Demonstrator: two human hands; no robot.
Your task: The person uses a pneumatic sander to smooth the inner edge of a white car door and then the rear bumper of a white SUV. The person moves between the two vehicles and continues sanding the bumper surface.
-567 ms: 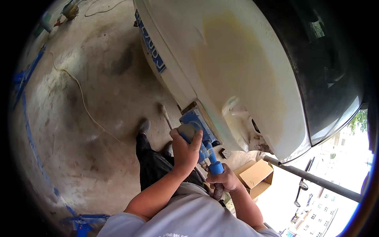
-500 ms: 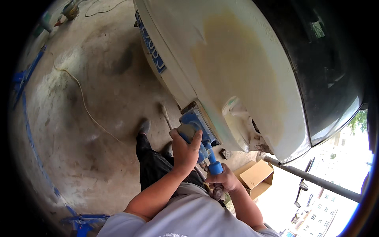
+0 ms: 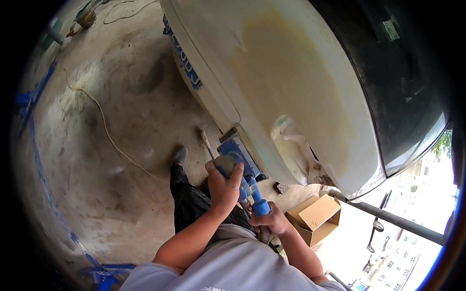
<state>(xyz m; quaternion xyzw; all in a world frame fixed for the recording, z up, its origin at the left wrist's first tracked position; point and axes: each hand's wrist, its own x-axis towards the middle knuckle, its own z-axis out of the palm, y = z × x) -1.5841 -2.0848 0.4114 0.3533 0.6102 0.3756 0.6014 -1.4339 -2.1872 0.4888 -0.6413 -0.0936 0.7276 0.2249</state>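
Note:
A blue sander [image 3: 236,150] with a flat rectangular pad rests against the lower edge of a whitish car body [image 3: 218,104]. My left hand [image 3: 224,188] wraps round the sander's rounded grey top, thumb laid along it. My right hand [image 3: 273,220] is closed round the blue hose connector [image 3: 261,207], where a ribbed hose [image 3: 264,234] joins it and runs down toward my waist. A broad yellowish patch [image 3: 286,53] covers the panel beyond the sander. Beside the pad is a recessed lamp opening [image 3: 293,150]. The pad's working face is hidden against the body.
An open cardboard box [image 3: 315,218] stands on the floor at my right. A pale cable [image 3: 104,121] crosses the concrete floor at left. Blue metal stands [image 3: 36,94] are at the far left. A blue licence plate [image 3: 182,56] and dark rear window [image 3: 388,72] belong to the car.
The sander and both hands have shifted slightly left in the picture, and the car edge has shifted a little too. Both grips stay the same.

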